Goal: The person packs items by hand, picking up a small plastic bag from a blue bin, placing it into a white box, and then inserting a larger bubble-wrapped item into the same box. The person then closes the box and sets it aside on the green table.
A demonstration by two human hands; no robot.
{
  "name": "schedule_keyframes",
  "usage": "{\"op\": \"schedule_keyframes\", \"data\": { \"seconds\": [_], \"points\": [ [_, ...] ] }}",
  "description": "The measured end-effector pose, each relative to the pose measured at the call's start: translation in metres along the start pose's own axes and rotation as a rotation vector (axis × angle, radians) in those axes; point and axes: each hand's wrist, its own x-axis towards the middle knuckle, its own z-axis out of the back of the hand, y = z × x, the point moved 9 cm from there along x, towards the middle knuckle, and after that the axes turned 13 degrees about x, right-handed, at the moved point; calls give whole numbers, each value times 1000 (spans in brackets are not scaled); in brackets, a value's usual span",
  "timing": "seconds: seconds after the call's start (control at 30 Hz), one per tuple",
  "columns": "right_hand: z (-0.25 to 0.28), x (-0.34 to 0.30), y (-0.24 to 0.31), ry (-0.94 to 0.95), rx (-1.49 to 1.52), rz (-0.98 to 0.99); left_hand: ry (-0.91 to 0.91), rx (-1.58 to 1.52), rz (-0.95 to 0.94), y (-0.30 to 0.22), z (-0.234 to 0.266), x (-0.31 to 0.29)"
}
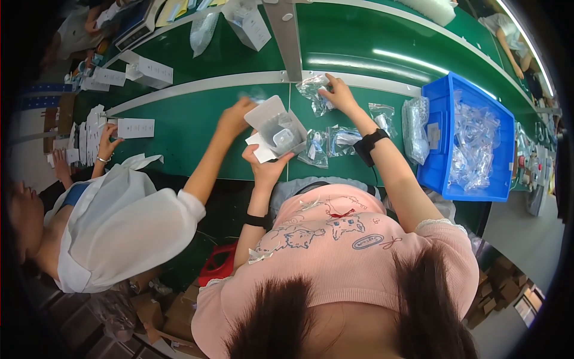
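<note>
My left hand point(267, 166) is closed around an open white carton point(267, 112), its flaps up and its mouth tipped toward me. Inside the carton sits a clear plastic-wrapped item point(283, 139). Farther off, my right hand point(338, 93) grips a small clear plastic bag point(314, 91) with its thumb and fingers. Whatever is in that bag is hard to make out. Between my arms lie more small bags: one with a bluish cord point(315, 147), one with white and blue parts point(345, 139). Another clear bag point(382, 116) lies just beyond my right wrist.
At right, a blue bin point(438, 175) holds many clear bags, with a bubble-wrap bundle point(415, 130) beside it. On my left, a co-worker's blurred hand point(235, 117) is near my carton; the other touches a closed white box point(136, 128). A metal post point(286, 42) rises behind.
</note>
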Motion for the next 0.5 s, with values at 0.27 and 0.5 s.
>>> {"op": "schedule_keyframes", "data": {
  "seconds": [0.27, 0.5],
  "points": [
    [16, -13, 38, 38, -18, 27, -10, 92, -197, -25, -8, 32],
    [51, -94, 183, -34, 899, 451, 108, 371, -100, -50, 9, 50]
  ]
}}
